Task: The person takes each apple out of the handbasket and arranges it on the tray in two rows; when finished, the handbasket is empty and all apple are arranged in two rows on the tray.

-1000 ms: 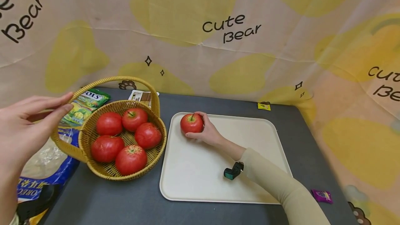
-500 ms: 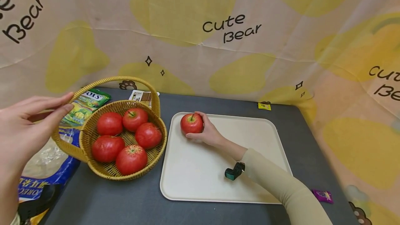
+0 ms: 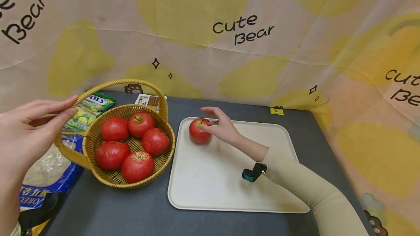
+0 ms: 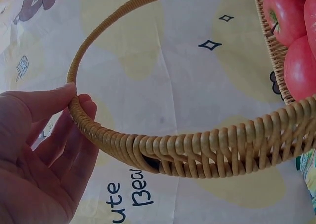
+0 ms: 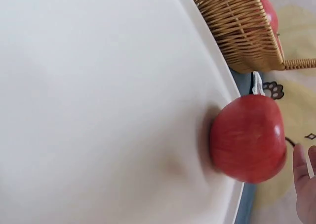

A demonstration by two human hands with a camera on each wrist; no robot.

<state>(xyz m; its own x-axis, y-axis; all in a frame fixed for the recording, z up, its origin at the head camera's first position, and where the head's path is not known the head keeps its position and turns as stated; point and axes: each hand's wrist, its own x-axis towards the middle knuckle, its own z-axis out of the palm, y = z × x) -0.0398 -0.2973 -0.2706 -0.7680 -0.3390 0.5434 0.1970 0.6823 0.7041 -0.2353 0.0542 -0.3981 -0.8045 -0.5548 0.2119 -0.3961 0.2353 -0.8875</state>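
The main change is at the right hand (image 3: 226, 128). Half a second ago its thumb and fingers were closed around the single apple (image 3: 197, 136); now they have come off its sides, and the hand is a little higher and more to the right. The gap between thumb and fingers is wide, and nothing is held in it. In the right wrist view a fingertip is very near to the stem (image 5: 290, 141), but I cannot tell if it touches.

The apple did not visibly move with the hand. It sits with its stem up at the far left corner of the white tray (image 3: 213, 181). I judge from this that the release is done and the tray alone carries the apple.

On the left side there is no clear change. The left hand (image 3: 27, 130) pinches the handle (image 3: 160, 99) of the basket (image 3: 101, 179) between thumb and fingers, so this grip is narrow. The basket is just beside the tray, on its left, and five apples (image 3: 137, 166) lie inside, the same number as in the earlier pictures. The right sleeve (image 3: 305, 181) now covers the place where a purple packet was visible near the right edge.
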